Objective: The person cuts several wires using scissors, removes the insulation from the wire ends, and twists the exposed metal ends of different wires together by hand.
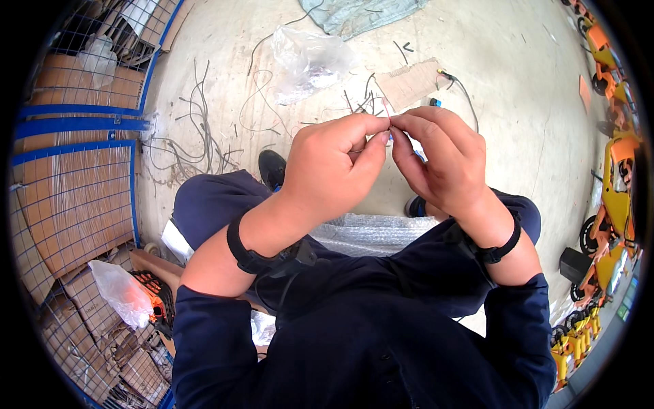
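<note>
My left hand (330, 160) and my right hand (443, 157) meet at their fingertips, pinched on a thin wire (385, 107) above the floor. A small bit of blue shows among the fingers, too hidden to name. Cut dark wire pieces (361, 102) lie just beyond my hands beside a torn cardboard piece (405, 82). A small black-and-blue object (435, 103) lies near that cardboard.
A clear plastic bag (306, 61) and grey cloth (357, 13) lie ahead, with loose cables (204, 133). Blue wire cages (75, 204) holding cardboard stand left. Yellow and orange wheeled items (616, 184) line the right. Bubble wrap (354, 235) lies between my legs.
</note>
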{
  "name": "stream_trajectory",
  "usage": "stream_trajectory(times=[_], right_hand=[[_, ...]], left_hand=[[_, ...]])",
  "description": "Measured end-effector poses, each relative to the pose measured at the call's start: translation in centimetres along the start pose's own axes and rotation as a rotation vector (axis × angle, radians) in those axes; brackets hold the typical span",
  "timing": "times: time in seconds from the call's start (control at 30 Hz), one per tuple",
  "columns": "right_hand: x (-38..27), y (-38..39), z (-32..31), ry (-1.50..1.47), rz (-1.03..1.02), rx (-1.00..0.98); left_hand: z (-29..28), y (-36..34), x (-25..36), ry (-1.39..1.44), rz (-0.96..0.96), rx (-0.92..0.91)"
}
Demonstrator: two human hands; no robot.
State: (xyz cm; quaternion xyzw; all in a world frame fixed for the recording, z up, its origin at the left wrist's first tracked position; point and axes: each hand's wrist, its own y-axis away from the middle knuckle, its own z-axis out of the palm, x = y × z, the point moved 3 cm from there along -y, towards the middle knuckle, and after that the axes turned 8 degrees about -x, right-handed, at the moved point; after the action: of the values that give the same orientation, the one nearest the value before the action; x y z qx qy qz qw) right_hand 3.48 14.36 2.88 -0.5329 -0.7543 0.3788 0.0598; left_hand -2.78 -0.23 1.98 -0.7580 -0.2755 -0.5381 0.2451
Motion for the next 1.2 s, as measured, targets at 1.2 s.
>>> stream_trajectory(times=[1.2], right_hand=[[0.7, 1.0, 0.9, -1.459, 0.88, -0.207]], left_hand=[[0.3, -0.1, 0.5, 0.119, -0.088, -0.16]])
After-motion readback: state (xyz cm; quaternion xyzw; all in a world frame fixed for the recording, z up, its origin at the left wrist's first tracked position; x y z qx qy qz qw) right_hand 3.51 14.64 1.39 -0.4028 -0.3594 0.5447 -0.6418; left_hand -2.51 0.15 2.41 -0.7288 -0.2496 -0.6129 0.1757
